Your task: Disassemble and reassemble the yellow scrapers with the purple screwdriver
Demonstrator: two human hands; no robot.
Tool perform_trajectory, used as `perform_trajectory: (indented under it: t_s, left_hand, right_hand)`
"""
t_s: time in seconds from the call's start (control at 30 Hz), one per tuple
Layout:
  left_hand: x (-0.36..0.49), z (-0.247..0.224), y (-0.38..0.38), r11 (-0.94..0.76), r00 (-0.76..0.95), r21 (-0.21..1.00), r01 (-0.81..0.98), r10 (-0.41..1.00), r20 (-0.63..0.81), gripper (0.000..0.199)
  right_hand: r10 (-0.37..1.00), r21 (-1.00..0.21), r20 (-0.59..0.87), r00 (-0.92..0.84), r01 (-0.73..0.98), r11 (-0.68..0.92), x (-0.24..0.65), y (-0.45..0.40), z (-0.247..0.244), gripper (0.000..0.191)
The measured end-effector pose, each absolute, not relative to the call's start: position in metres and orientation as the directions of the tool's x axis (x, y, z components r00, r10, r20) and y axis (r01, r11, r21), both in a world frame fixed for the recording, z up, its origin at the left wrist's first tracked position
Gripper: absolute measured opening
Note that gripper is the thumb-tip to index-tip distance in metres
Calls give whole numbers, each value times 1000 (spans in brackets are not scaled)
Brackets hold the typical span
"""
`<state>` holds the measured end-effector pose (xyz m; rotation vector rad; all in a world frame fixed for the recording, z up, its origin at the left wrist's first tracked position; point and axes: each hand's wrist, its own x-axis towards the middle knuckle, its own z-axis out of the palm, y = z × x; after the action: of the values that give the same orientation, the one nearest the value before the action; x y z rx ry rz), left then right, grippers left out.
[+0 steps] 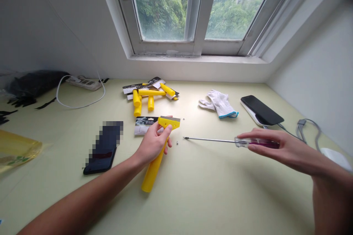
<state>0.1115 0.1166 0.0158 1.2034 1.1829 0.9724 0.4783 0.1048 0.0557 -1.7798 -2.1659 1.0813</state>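
Note:
My left hand [154,140] is closed round the neck of a yellow scraper [153,172], its thumb resting on the head below the metal blade. The scraper's handle slants down toward me. In my right hand [278,148] is a screwdriver [212,140] with a clear and purple handle, its shaft pointing left. A small dark bit, perhaps a screw, shows at its tip. On the table just right of the scraper lies a small screw [177,142]. Farther back is a tiny metal piece [184,119], too small to name.
A printed card [140,126] lies behind my left hand. Several yellow handles [151,93] and cards are heaped farther back. White gloves [219,103] lie right of them, near a phone on a white block [260,110]. Another phone [103,150] sits left of my forearm.

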Motion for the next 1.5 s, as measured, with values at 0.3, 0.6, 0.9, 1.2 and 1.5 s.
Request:
perform_trajectory:
  t_s: [0.3, 0.6, 0.9, 1.2, 1.5]
  left_hand:
    - [119, 1, 115, 281, 321, 960, -4, 909, -265, 60]
    - [122, 4, 116, 323, 278, 947, -2, 909, -309, 62]
    - [113, 22, 121, 266, 213, 957, -118, 948, -237, 57]
    - [108, 11, 116, 265, 156, 933, -242, 960, -232, 45]
    - [119, 6, 105, 258, 160, 918, -300, 963, -218, 37]
  right_hand:
    - [903, -629, -300, -307, 775, 54, 465, 107, 54, 43]
    - [914, -634, -266, -308, 770, 75, 462, 106, 54, 43]
    - [973, -581, -120, -198, 808, 93, 478, 107, 53, 42]
    - [967, -408, 255, -25, 904, 131, 422, 108, -17, 36]
    - [965, -182, 253, -70, 976, 119, 404, 102, -25, 33]
